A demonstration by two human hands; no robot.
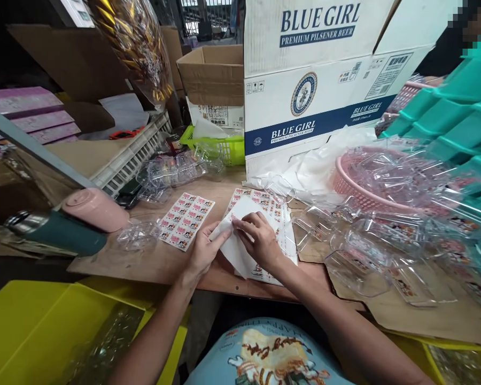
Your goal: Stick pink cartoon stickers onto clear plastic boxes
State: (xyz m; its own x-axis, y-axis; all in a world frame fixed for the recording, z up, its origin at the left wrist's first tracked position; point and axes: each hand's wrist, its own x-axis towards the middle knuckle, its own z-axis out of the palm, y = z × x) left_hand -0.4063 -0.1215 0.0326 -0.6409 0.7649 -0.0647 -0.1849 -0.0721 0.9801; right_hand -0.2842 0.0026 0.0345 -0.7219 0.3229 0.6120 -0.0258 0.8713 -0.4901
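My left hand (206, 248) pinches the left edge of a white sheet of paper (240, 254) between thumb and fingers. At the sheet's upper part, my right hand (261, 238) has its thumb and fingertips closed together on the paper; whether a sticker is between them is too small to tell. The white sheet is lifted at a slant over a stack of printed sticker sheets (270, 272), partly covering it. Another sticker sheet (186, 220) with rows of small red and black prints lies flat on the table to the left of my hands.
Clear plastic containers (369, 246) lie at right beside a pink basket (347, 184) full of more. A large white carton (304, 59) stands behind. To the left are a green bottle (64, 232), a pink bottle (96, 209) and a clear plastic piece (138, 234). Teal bins (457, 107) rise at right.
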